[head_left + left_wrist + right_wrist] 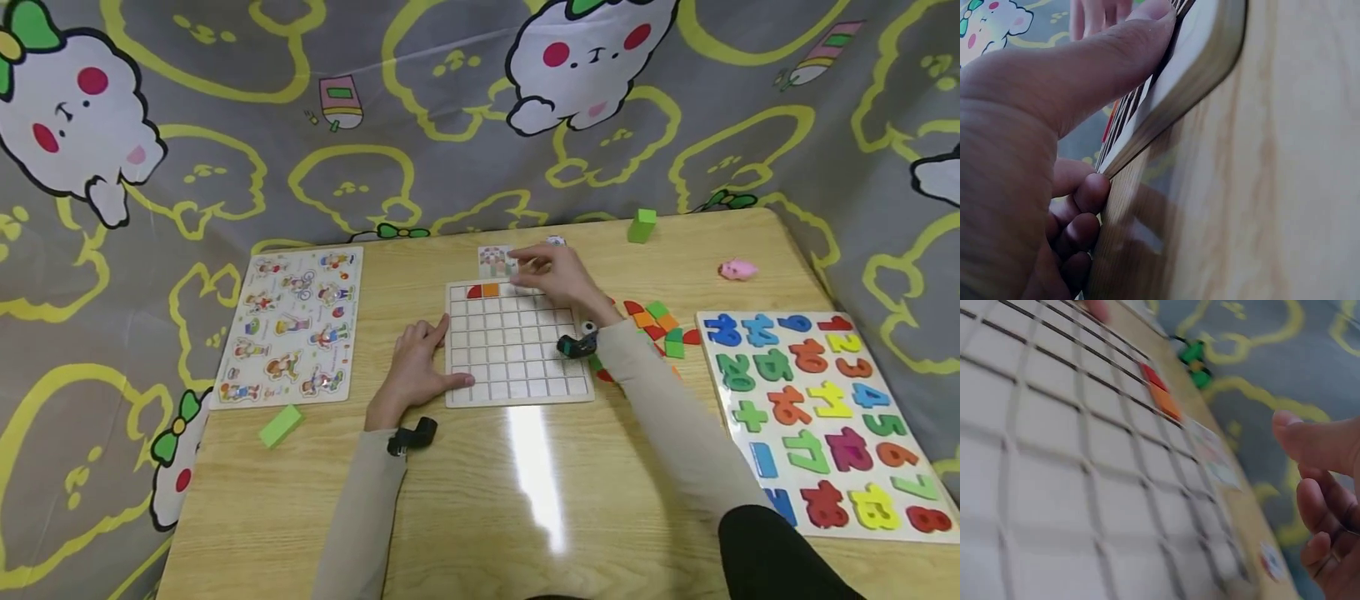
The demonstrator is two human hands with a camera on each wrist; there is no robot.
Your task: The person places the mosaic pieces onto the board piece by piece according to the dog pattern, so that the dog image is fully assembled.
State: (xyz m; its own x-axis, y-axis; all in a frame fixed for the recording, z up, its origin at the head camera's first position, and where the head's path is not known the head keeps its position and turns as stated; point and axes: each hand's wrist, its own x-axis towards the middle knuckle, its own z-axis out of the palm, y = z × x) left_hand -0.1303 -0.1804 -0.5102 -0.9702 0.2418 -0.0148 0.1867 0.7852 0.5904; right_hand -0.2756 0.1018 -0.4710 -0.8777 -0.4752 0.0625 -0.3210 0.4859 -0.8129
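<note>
A white grid board (517, 350) lies on the table, with a red quarter-round piece (475, 292) and an orange square piece (490, 290) side by side in its top row. My left hand (416, 367) rests at the board's left edge, its thumb laid on the face; in the left wrist view the fingers (1079, 231) touch the side. Above the board's top edge hovers my right hand (555, 273), beside a small picture card (495, 262). Its thumb and fingers stand apart in the right wrist view, and nothing shows between them.
Loose red, orange and green pieces (660, 325) lie right of the board, partly behind the right forearm. A number puzzle (825, 417) is at far right, a figure puzzle (288, 329) at left. Green blocks (281, 427) and a pink pig toy (738, 269) lie about.
</note>
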